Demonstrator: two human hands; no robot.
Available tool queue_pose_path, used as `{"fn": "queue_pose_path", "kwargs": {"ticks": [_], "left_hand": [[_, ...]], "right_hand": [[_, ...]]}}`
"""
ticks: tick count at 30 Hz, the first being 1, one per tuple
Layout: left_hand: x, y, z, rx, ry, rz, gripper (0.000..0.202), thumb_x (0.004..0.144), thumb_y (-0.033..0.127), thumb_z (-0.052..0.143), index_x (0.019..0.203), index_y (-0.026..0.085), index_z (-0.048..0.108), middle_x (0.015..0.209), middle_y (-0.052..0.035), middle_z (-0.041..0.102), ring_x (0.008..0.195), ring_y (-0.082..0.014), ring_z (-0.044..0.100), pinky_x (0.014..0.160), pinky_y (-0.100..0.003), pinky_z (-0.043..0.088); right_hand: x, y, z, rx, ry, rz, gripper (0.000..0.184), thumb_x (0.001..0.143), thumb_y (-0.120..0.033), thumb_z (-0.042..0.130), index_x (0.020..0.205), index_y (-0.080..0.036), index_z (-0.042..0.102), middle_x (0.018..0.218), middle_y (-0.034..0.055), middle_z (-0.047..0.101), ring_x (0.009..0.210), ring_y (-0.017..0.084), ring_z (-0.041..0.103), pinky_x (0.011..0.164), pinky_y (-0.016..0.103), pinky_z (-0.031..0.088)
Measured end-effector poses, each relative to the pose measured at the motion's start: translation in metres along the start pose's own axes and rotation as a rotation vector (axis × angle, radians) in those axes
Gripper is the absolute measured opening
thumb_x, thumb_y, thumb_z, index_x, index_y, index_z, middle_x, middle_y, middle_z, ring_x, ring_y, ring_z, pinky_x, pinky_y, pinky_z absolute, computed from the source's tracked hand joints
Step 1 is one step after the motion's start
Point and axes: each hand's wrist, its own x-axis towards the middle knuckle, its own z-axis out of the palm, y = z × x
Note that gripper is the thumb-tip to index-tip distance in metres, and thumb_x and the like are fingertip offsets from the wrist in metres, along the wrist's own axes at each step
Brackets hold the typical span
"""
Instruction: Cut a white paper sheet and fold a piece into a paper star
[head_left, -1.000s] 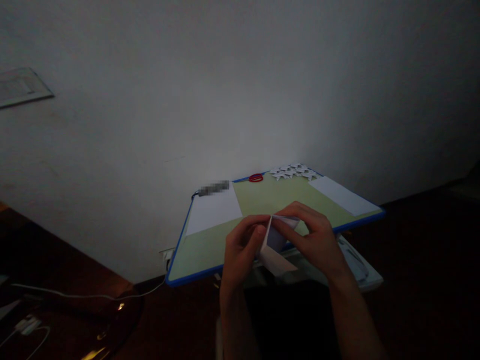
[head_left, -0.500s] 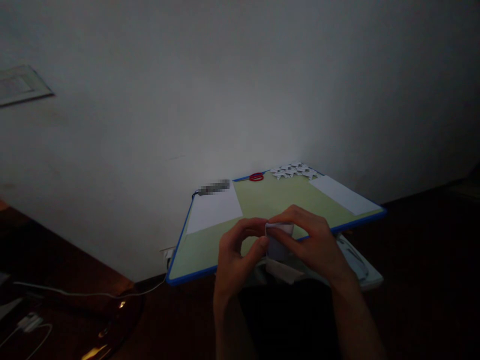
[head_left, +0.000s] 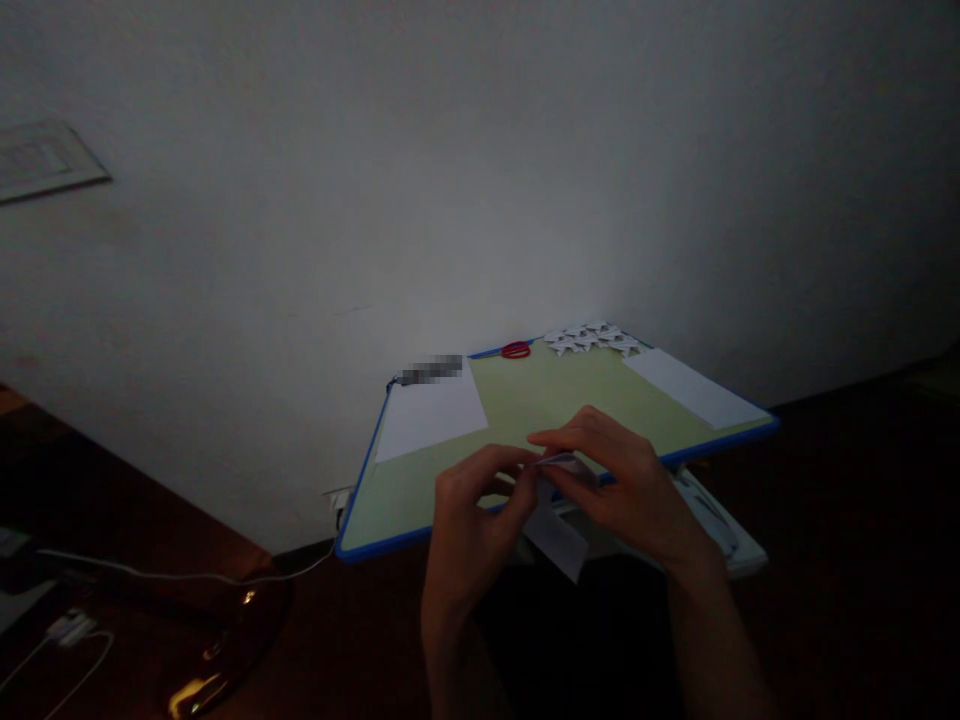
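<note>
Head view: folded paper (head_left: 556,548) up in the air by the near edge of the green surface (head_left: 540,400), pinched at its upper end between thumb and fingers of the left hand (head_left: 469,510) and likewise grasped along the top by the right hand (head_left: 634,490). For a neat crease, better to keep the left pinch steady, match the edges first, then press evenly from end to end; with no backing underneath, probably squeeze firmly. Farther back, red-handled scissors (head_left: 515,350) beside a cluster of small folded paper pieces (head_left: 589,338); to the right, a white sheet (head_left: 694,388); to the left, another sheet (head_left: 431,410) beneath a pixelated dark object (head_left: 431,370). As hindrances, only dim light and a fold partly hidden behind both hands.
</note>
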Motion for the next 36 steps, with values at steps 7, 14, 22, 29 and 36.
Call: {"fn": "queue_pose_path", "kwargs": {"ticks": [7, 14, 22, 29, 36], "left_hand": [[-0.001, -0.013, 0.000, -0.037, 0.098, -0.051, 0.007, 0.092, 0.022, 0.075, 0.093, 0.022, 0.083, 0.086, -0.0016, 0.081, 0.077, -0.0163, 0.075, 0.070, -0.024, 0.061], [0.000, -0.018, -0.003, -0.254, 0.077, -0.145, 0.016, 0.093, 0.035, 0.077, 0.093, 0.021, 0.084, 0.087, -0.0052, 0.081, 0.078, -0.0181, 0.074, 0.066, -0.023, 0.059], [0.004, -0.023, 0.005, -0.548, -0.007, -0.027, 0.016, 0.091, 0.025, 0.080, 0.106, 0.023, 0.084, 0.098, -0.0073, 0.080, 0.089, -0.0196, 0.075, 0.075, -0.027, 0.063], [0.011, -0.017, 0.013, -0.592, 0.093, 0.110, 0.017, 0.085, 0.018, 0.086, 0.100, 0.023, 0.083, 0.097, -0.0049, 0.079, 0.091, -0.0175, 0.074, 0.080, -0.027, 0.063], [0.011, -0.016, 0.016, -0.536, 0.188, 0.136, 0.010, 0.087, 0.020, 0.084, 0.097, 0.022, 0.081, 0.089, -0.0024, 0.076, 0.079, -0.0140, 0.071, 0.073, -0.025, 0.060]], "right_hand": [[-0.006, 0.003, -0.002, 0.052, -0.085, 0.131, 0.057, 0.095, -0.017, 0.075, 0.147, -0.033, 0.058, 0.111, 0.0022, 0.072, 0.104, 0.021, 0.067, 0.096, 0.037, 0.056], [-0.011, 0.006, -0.009, 0.086, -0.088, 0.277, 0.064, 0.096, -0.019, 0.073, 0.153, -0.040, 0.053, 0.126, 0.0010, 0.074, 0.109, 0.020, 0.072, 0.100, 0.036, 0.059], [-0.009, 0.005, -0.010, 0.117, 0.014, 0.205, 0.055, 0.097, -0.023, 0.073, 0.149, -0.036, 0.060, 0.114, 0.0018, 0.074, 0.100, 0.021, 0.071, 0.090, 0.032, 0.060], [-0.006, 0.004, -0.006, 0.172, -0.016, 0.146, 0.067, 0.102, -0.025, 0.066, 0.162, -0.042, 0.042, 0.118, 0.0028, 0.066, 0.106, 0.021, 0.066, 0.095, 0.033, 0.058], [-0.009, 0.007, -0.007, 0.196, -0.019, 0.129, 0.055, 0.108, -0.025, 0.055, 0.159, -0.046, 0.046, 0.132, 0.0044, 0.059, 0.123, 0.021, 0.060, 0.107, 0.037, 0.053]]}}
